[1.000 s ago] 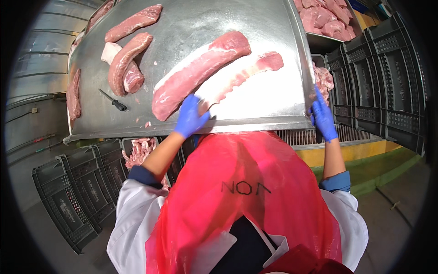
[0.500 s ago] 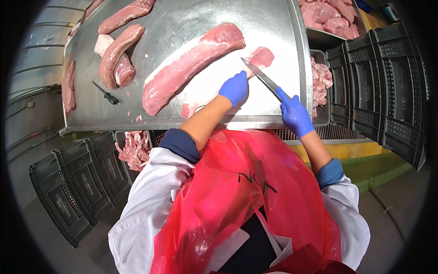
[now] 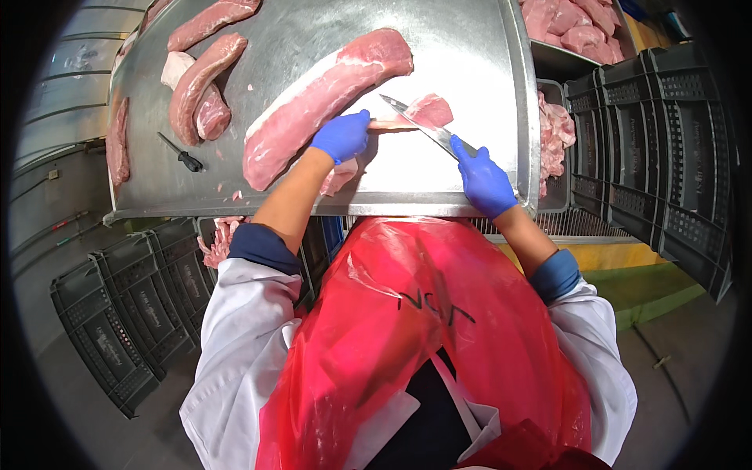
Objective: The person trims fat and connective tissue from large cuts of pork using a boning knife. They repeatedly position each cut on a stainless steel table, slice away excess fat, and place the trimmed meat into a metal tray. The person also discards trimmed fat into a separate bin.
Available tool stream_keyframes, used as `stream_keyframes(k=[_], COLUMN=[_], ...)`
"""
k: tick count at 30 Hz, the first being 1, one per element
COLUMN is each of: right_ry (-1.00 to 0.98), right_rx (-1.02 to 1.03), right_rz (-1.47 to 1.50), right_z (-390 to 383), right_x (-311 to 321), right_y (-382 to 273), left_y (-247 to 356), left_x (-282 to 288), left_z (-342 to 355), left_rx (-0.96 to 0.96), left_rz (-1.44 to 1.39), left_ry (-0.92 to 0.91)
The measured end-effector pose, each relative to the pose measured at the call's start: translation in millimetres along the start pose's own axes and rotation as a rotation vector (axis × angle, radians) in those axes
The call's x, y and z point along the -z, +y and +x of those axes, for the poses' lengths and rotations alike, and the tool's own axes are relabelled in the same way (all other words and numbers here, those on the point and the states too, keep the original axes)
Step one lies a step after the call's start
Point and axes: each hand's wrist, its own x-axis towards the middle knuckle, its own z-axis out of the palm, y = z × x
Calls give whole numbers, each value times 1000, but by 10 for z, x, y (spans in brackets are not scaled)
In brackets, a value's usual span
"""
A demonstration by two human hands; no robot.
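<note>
My left hand (image 3: 342,138), in a blue glove, is closed on the left end of a thin strip of meat (image 3: 389,124) pulled out over the metal table. In my right hand (image 3: 484,182), also gloved in blue, is a knife (image 3: 439,137); its blade slants up and leftward across the strip, against a small piece of meat (image 3: 432,110). A long loin of meat (image 3: 325,106) lies just beyond my left hand. Partly under my left wrist sits a smaller scrap of meat (image 3: 338,178).
Several meat pieces (image 3: 205,78) and a black-handled sharpening steel (image 3: 182,152) occupy the table's left part. At the right stand a bin of trimmings (image 3: 554,145), a tray of meat chunks (image 3: 580,31) and black crates (image 3: 642,157). More crates (image 3: 129,313) stand lower left.
My left hand has moved left and slightly nearer me, drawing the strip out. My right hand and the knife have shifted left, and the small piece of meat has moved a little left.
</note>
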Motion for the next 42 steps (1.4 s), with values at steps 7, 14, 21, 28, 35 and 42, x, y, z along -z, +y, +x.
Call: stream_keyframes(k=[7, 14, 21, 28, 35, 42], right_ry=[18, -169, -244, -47, 160, 492], right_rx=[-73, 6, -215, -244, -510, -392], right_rz=[10, 422, 764, 868, 1213, 1306], right_z=[-221, -401, -872, -1104, -1686, -1471], right_x=[40, 557, 987, 750, 524, 394], right_y=[268, 268, 327, 284, 508, 854], left_y=[-717, -4, 1591, 3153, 1440, 866], left_x=[377, 1378, 2409, 2279, 888, -455], left_z=[-308, -801, -569, 153, 1424, 546], left_rx=[171, 208, -462, -741, -87, -297], left_rz=[75, -847, -1052, -1296, -1057, 137], left_ry=[164, 272, 458, 297, 492, 554])
